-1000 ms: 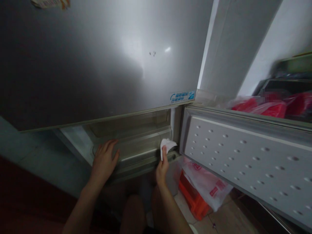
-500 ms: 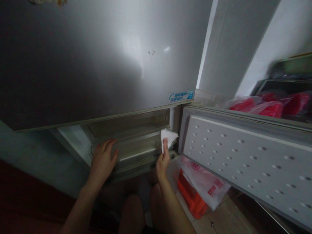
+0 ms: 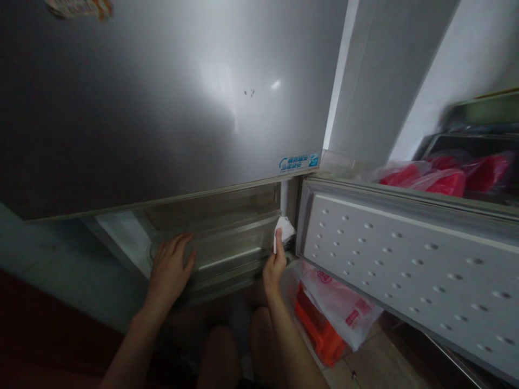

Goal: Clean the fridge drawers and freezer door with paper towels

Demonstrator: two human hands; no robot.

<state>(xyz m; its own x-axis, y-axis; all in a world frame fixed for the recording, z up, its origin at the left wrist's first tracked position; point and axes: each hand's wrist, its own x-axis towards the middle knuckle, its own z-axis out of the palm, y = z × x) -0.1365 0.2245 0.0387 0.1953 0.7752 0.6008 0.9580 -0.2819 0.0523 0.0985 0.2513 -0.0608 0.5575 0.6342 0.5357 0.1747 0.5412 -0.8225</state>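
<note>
A fridge's lower compartment lies open in front of me, with a pale drawer [image 3: 235,249] showing inside. My left hand [image 3: 170,270] rests at the drawer's left end, fingers spread and thumb apart, holding nothing. At the drawer's right end, my right hand [image 3: 275,265] grips a folded white cloth or tissue [image 3: 286,229], thumb on top. The cloth touches or nearly touches the drawer's right corner by the door hinge; its far side is hidden. To the right, the lower fridge door [image 3: 389,259] stands swung open, its dimpled inner panel facing me.
Above the drawer is the closed silver upper door [image 3: 162,108] with a blue sticker [image 3: 299,161]. Beneath the open door, a white plastic bag [image 3: 344,302] lies over an orange crate [image 3: 320,335] on the tiled floor. Red items in clear bags [image 3: 430,178] sit behind the door.
My right hand has shifted slightly right with the white cloth, which has turned a little toward the hinge side. My left hand stays about where it was.
</note>
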